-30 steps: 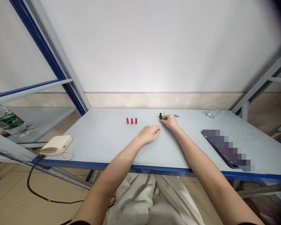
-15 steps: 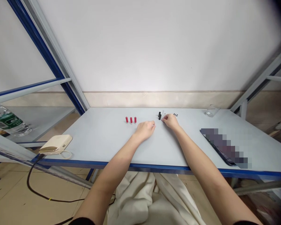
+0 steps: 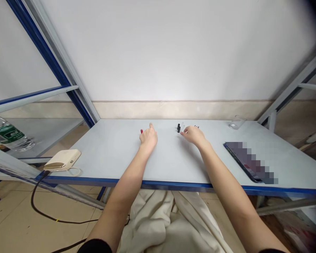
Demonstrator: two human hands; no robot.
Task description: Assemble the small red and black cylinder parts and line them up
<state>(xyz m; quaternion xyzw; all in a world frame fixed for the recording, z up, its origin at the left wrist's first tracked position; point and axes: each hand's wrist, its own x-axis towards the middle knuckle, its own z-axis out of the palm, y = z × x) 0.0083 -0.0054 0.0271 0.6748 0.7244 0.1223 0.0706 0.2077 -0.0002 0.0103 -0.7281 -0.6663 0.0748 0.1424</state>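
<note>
Over the left part of the table [image 3: 116,147] is my left hand [image 3: 149,136], one finger stretched forward and the others mostly hidden beneath. It covers most of a row of small red tubes; one red tube [image 3: 141,131] shows at its left edge. My right hand [image 3: 191,134] is closed in a pinch, fingertips low beside two small black caps [image 3: 178,128] and some thin clear tubes [image 3: 182,125]. What the pinch holds, if anything, is too small to make out. Several small dark pieces [image 3: 197,127] lie partly hidden behind this hand.
A clear glass [image 3: 237,122] lies at the back right, and a phone [image 3: 246,161] in front of it. At the front left is a cream-coloured device [image 3: 64,160] near a black cable [image 3: 33,200]. A water bottle [image 3: 9,135] lies on the side shelf.
My left hand has moved left from the table's middle to the red tubes, covering most of them, with a finger now stretched out. The right hand stays about where it was.
</note>
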